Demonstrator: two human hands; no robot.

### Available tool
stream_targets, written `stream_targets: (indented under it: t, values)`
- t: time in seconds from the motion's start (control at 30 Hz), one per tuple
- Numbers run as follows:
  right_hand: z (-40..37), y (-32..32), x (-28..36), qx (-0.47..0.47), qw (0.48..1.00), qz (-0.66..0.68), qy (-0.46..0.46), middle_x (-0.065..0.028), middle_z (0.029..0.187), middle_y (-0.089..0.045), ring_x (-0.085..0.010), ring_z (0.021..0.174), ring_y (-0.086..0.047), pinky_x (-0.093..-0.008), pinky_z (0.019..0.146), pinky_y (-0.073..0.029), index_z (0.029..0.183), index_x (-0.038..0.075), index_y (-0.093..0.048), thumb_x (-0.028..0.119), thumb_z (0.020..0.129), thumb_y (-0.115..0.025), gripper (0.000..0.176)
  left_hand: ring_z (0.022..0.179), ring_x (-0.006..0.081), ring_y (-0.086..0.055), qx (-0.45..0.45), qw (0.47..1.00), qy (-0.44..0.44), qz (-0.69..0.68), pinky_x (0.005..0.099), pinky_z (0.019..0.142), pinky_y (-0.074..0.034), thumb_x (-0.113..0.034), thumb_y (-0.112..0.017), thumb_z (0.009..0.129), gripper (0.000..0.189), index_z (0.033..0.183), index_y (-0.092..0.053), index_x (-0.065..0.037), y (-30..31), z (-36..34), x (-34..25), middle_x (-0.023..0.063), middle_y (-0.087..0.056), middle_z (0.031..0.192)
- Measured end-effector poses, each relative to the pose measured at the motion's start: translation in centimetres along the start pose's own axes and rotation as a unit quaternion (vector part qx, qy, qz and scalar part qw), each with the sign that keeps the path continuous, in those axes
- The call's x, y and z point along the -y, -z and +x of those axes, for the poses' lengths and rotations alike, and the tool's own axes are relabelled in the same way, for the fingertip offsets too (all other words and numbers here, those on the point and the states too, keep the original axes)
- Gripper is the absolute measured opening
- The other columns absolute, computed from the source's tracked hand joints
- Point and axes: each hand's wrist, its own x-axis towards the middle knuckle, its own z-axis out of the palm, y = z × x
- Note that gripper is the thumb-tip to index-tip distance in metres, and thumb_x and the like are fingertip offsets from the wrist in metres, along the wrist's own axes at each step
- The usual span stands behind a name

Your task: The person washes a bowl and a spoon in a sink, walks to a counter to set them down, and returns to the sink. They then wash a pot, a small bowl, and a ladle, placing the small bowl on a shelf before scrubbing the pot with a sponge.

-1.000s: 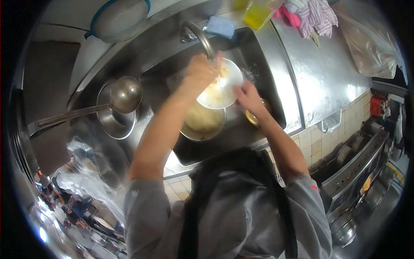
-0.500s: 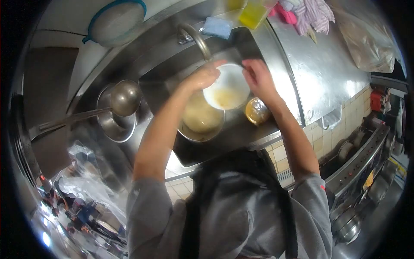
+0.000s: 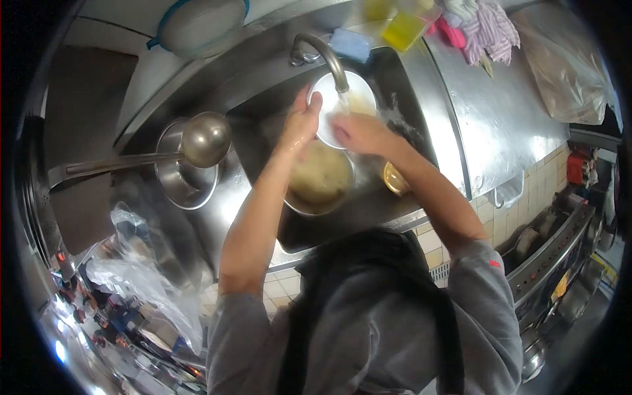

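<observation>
A white bowl [image 3: 324, 84] is tilted under the faucet [image 3: 327, 54], and water runs into it. My left hand [image 3: 303, 125] grips the bowl's left rim, thumb over the edge. Inside the bowl, my right hand [image 3: 364, 134] presses against the lower part, its fingers curled and smeared by motion. Below the bowl, a round metal pot [image 3: 320, 181] of cloudy yellowish liquid sits in the sink [image 3: 258, 118]. A small amber-coloured dish [image 3: 393, 180] lies to its right, partly covered by my right forearm.
Left of the sink, a large ladle [image 3: 205, 139] rests across a metal bowl [image 3: 189, 199]. A blue sponge cloth [image 3: 350, 45] and a yellow-green container [image 3: 402, 31] stand behind the sink. Striped cloths [image 3: 488, 31] and a plastic bag [image 3: 559, 69] lie on the right counter. A blue-rimmed strainer [image 3: 203, 27] is at upper left.
The white bowl has moved up under the faucet and water now falls into it. My right hand has gone from beside the right rim to inside the bowl. The view has shifted slightly.
</observation>
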Motion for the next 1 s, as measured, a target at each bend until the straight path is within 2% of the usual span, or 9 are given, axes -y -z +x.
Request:
stream_targets:
  t: [0.07,0.13,0.23,0.47,0.6,0.7,0.8,0.93,1.0]
  values:
    - [0.8,0.6,-1.3,0.022,0.995,-0.093,-0.016,-0.0222,0.098,-0.070,-0.0422,0.092,-0.069,-0.0511,0.080,-0.054,0.106,0.001,-0.064,0.027,0.098,-0.056,0.028,0.126,0.0345,-0.060,-0.049,0.991,-0.059,0.114,0.0439,0.096,-0.056,-0.044,-0.050,0.104,0.061,0.155,-0.041,-0.013,0.6,0.6,0.7,0.0194,-0.057,0.142]
    - [1.3,0.5,-1.3,-0.042,0.999,0.000,-0.028,-0.0236,0.103,-0.070,-0.0413,0.094,-0.069,-0.0479,0.083,-0.055,0.110,0.000,-0.065,0.035,0.102,-0.054,0.037,0.125,0.0360,-0.060,-0.085,0.974,-0.075,0.195,0.0436,0.096,-0.055,-0.042,-0.050,0.102,0.060,0.154,-0.043,-0.013,0.7,1.0,1.1,0.0199,-0.060,0.140]
    - [0.7,0.3,-0.5,-0.056,0.989,0.132,0.041,-0.0257,0.108,-0.069,-0.0409,0.097,-0.069,-0.0465,0.086,-0.054,0.117,-0.001,-0.062,0.040,0.102,-0.055,0.044,0.126,0.0388,-0.060,-0.067,0.993,0.025,0.093,0.0454,0.089,-0.060,-0.044,-0.046,0.102,0.061,0.154,-0.042,-0.011,0.1,0.5,-2.1,0.0211,-0.060,0.140]
    - [-3.9,-1.8,2.0,-0.063,0.980,0.180,0.059,-0.0284,0.122,-0.063,-0.0419,0.109,-0.065,-0.0471,0.094,-0.050,0.127,-0.001,-0.057,0.037,0.101,-0.062,0.046,0.118,0.0338,-0.064,-0.014,0.931,0.110,0.346,0.0468,0.082,-0.060,-0.047,-0.049,0.101,0.059,0.151,-0.045,-0.018,-1.4,3.5,-4.6,0.0145,-0.061,0.137]
    - [-3.9,-3.4,1.1,-0.106,0.952,0.278,-0.068,-0.0183,0.110,-0.070,-0.0270,0.101,-0.069,-0.0365,0.085,-0.053,0.126,0.000,-0.058,0.026,0.101,-0.067,0.038,0.136,0.0357,-0.054,0.023,0.897,0.057,0.437,0.0416,0.111,-0.045,-0.057,-0.059,0.092,0.073,0.153,-0.046,-0.018,-5.0,3.6,-5.0,0.0152,-0.055,0.149]
    - [-3.4,-2.8,0.7,-0.230,0.833,0.501,-0.048,-0.0084,0.110,-0.072,-0.0182,0.097,-0.068,-0.0321,0.083,-0.053,0.125,0.002,-0.061,0.018,0.101,-0.066,0.029,0.141,0.0348,-0.049,0.015,0.934,0.036,0.354,0.0380,0.119,-0.034,-0.063,-0.058,0.092,0.081,0.152,-0.047,-0.009,-6.7,3.4,-3.9,0.0195,-0.052,0.151]
    - [-4.1,-0.5,1.1,-0.214,0.673,0.702,-0.090,-0.0029,0.114,-0.071,-0.0147,0.100,-0.066,-0.0317,0.086,-0.052,0.125,0.003,-0.063,0.014,0.101,-0.067,0.027,0.138,0.0333,-0.052,0.016,0.961,-0.077,0.266,0.0378,0.116,-0.037,-0.063,-0.054,0.095,0.081,0.148,-0.049,-0.002,-7.5,3.1,-2.1,0.0238,-0.054,0.148]
    - [-5.9,1.4,2.3,-0.242,0.615,0.742,-0.113,-0.0070,0.121,-0.069,-0.0170,0.108,-0.066,-0.0345,0.094,-0.052,0.132,0.003,-0.059,0.012,0.099,-0.067,0.035,0.127,0.0392,-0.057,-0.067,0.977,-0.179,0.091,0.0424,0.111,-0.041,-0.059,-0.051,0.100,0.066,0.136,-0.058,-0.004,-6.9,4.7,2.2,0.0219,-0.060,0.138]
    - [-6.6,1.8,1.6,-0.249,0.588,0.761,-0.110,-0.0084,0.125,-0.068,-0.0187,0.111,-0.066,-0.0357,0.095,-0.053,0.137,0.004,-0.056,0.014,0.099,-0.067,0.041,0.131,0.0329,-0.056,-0.002,0.999,-0.040,-0.031,0.0417,0.111,-0.041,-0.069,-0.044,0.100,0.074,0.141,-0.057,-0.009,-5.7,4.2,2.7,0.0158,-0.060,0.141]
